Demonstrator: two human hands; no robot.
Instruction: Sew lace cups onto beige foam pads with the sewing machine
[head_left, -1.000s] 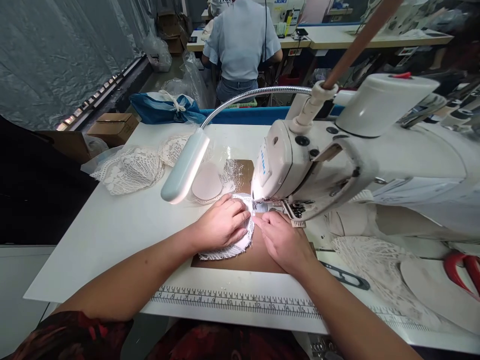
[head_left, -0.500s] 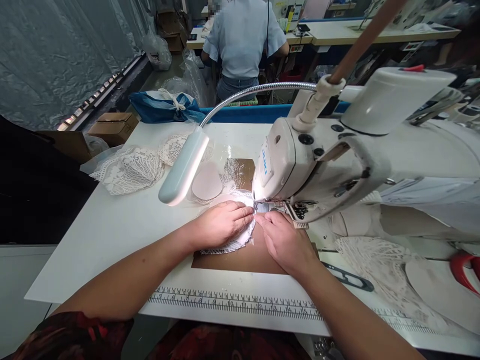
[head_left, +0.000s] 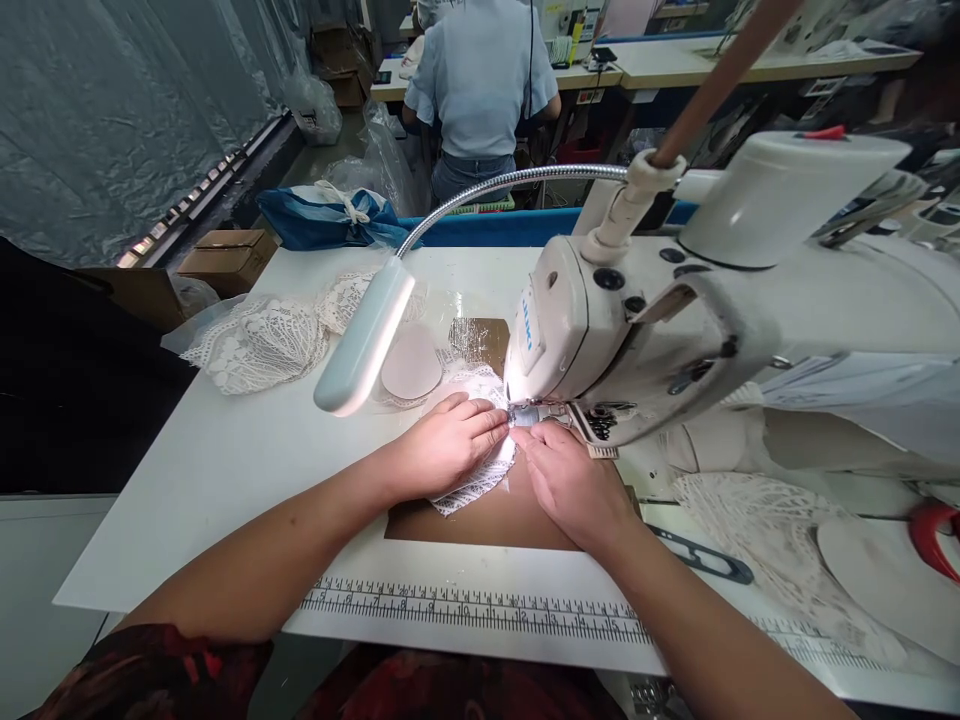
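Under the needle of a white sewing machine (head_left: 570, 310) lies a white lace piece (head_left: 474, 488), a fabric cup by its shape. My left hand (head_left: 454, 445) rests flat across it, fingers stretched toward the presser foot and covering much of the lace. On the other side of the needle, my right hand (head_left: 566, 475) has its thumb and index finger pinched at the lace's edge, the other fingers curled under. The exact grip at the fingertips is partly hidden. Beneath both hands is a brown plate (head_left: 450, 527) on the white table.
A lamp (head_left: 364, 340) on a bendy metal neck hangs left of the needle. Lace cups (head_left: 259, 340) and a pale round pad (head_left: 411, 362) lie to the left. At right are more lace (head_left: 742, 510), a grey flat tool (head_left: 705, 555) and red-handled scissors (head_left: 930, 540). A person (head_left: 480, 90) sits ahead.
The lace piece has turned under my left hand, so a pointed corner now shows below it where a rounded edge was. Both hands stay close to the needle.
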